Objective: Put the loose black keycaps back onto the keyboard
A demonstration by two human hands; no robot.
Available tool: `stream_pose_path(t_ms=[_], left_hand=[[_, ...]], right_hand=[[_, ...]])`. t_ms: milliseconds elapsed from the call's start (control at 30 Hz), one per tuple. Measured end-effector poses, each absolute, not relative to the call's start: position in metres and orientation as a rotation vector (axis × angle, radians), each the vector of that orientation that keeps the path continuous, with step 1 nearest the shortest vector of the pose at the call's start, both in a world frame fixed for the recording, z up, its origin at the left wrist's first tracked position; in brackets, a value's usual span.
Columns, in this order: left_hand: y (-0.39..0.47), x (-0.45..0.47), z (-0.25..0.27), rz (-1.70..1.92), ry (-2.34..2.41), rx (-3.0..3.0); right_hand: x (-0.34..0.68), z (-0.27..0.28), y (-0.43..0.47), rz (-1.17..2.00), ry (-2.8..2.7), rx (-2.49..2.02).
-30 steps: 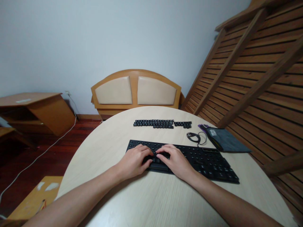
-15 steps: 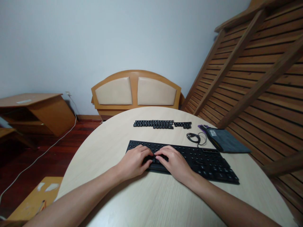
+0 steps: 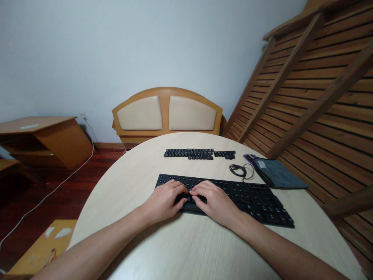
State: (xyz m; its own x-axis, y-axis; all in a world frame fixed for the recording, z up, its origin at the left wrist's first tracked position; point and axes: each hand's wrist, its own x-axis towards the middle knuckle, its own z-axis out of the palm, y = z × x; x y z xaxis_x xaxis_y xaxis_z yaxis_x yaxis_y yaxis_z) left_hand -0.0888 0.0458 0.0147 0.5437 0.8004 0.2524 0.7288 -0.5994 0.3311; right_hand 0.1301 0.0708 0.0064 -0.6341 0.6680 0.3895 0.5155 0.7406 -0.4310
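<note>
The left hand (image 3: pixel 166 198) and the right hand (image 3: pixel 215 200), two in all, rest side by side at one black keyboard (image 3: pixel 259 204) lying across one round table (image 3: pixel 180 249). Both have curled fingers; whether they pinch anything, I cannot tell. Beyond lie one coiled cable (image 3: pixel 232 171), one grey pouch (image 3: pixel 287 175) and two groups of keycaps (image 3: pixel 189 154). Farthest stands one headboard (image 3: pixel 165 112) with two pale panels (image 3: pixel 140 113).

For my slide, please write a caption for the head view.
Left hand and right hand at the keyboard, keycaps in rows beyond.
</note>
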Motion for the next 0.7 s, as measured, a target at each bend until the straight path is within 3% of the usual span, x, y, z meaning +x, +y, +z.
stream_pose_path(t_ms=[200,467,700], left_hand=[[0.043,-0.087,0.02,0.512,1.279,2.637],[0.041,-0.087,0.021,0.476,1.285,2.67],[0.035,-0.086,0.026,0.41,1.249,2.723]], right_hand=[[0.134,0.018,0.07,0.203,-2.573,-0.829],[0.137,0.012,0.08,0.386,-2.451,-0.967],[0.14,0.011,0.085,0.366,-2.392,-1.011]])
